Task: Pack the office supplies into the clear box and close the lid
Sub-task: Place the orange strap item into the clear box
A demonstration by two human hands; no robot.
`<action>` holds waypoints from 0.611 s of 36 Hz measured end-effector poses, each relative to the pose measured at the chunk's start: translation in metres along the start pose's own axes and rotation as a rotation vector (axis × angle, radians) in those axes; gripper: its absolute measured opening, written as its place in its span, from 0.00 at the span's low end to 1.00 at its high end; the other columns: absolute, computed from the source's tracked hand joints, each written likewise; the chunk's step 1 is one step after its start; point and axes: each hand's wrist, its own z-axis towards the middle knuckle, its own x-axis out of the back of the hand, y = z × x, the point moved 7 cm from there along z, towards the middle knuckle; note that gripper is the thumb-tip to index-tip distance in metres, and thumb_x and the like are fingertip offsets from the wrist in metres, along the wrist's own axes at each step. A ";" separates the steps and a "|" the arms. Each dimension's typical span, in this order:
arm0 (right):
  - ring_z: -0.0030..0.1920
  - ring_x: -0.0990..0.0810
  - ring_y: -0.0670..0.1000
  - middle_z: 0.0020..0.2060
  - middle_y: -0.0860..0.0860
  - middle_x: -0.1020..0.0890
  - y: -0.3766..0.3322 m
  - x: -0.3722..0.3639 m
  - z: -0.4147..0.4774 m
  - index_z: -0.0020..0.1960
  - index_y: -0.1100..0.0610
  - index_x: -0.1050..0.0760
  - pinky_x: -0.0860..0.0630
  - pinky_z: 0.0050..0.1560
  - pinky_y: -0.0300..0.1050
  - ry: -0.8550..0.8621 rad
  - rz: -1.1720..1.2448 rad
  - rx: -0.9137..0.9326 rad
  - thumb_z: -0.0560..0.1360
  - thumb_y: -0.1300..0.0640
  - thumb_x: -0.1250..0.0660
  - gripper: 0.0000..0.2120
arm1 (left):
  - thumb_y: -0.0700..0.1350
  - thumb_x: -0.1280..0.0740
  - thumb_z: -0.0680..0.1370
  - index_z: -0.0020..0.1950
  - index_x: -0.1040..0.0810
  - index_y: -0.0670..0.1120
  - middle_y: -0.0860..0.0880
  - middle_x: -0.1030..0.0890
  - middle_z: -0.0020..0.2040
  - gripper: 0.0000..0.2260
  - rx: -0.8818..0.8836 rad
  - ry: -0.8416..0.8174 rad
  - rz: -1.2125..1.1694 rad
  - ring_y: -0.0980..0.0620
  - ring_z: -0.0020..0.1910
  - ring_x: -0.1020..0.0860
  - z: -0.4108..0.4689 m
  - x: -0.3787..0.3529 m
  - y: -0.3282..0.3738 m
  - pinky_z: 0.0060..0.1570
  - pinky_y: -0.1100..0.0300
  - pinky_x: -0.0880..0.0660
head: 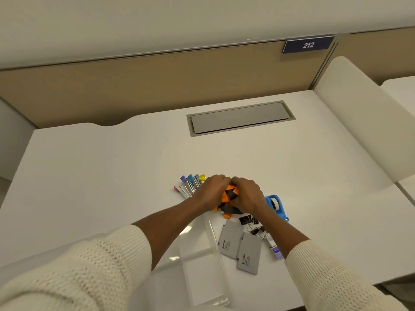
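White worktop [89,176] with a grey hatch cover [240,117] set flush near its back edge. Lying on it: capped markers [190,185] fanned at centre, blue tape dispenser [277,205] to the right, black binder clips [249,221], two grey cards [240,248] side by side, and a clear box [202,265] at the near edge.

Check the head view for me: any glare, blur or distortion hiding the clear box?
Head view: wide-angle bend curves the desk edges; light is soft and even, shadows faint; white glare streaks are what trace the clear box, otherwise barely visible; both sleeves at the bottom look soft; print on the grey cards is mostly unreadable.
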 end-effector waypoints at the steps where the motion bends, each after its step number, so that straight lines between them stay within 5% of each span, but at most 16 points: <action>1: 0.45 0.20 0.54 0.45 0.50 0.18 -0.003 0.005 0.000 0.56 0.51 0.24 0.23 0.46 0.50 0.019 0.014 0.011 0.60 0.40 0.28 0.28 | 0.48 0.31 0.80 0.57 0.23 0.42 0.42 0.19 0.53 0.11 -0.002 0.017 0.002 0.44 0.51 0.21 0.000 0.006 0.000 0.50 0.52 0.25; 6: 0.42 0.19 0.55 0.43 0.50 0.15 -0.023 0.038 -0.004 0.56 0.53 0.20 0.30 0.41 0.45 0.121 0.027 0.097 0.64 0.46 0.24 0.23 | 0.47 0.28 0.78 0.56 0.22 0.44 0.44 0.18 0.51 0.10 -0.021 0.104 -0.006 0.46 0.49 0.20 -0.002 0.042 0.002 0.51 0.53 0.24; 13: 0.40 0.20 0.51 0.45 0.50 0.14 -0.065 0.093 -0.023 0.59 0.52 0.19 0.25 0.44 0.44 0.184 0.030 0.184 0.66 0.49 0.20 0.23 | 0.43 0.24 0.73 0.48 0.20 0.47 0.49 0.18 0.42 0.08 -0.087 0.230 0.018 0.48 0.40 0.21 -0.019 0.109 0.016 0.42 0.51 0.22; 22: 0.42 0.18 0.49 0.42 0.48 0.15 -0.120 0.111 -0.047 0.56 0.52 0.18 0.22 0.43 0.42 0.089 0.075 0.268 0.67 0.50 0.21 0.19 | 0.44 0.22 0.73 0.53 0.17 0.46 0.49 0.17 0.44 0.10 -0.008 0.214 -0.057 0.50 0.42 0.22 -0.070 0.166 0.018 0.42 0.56 0.24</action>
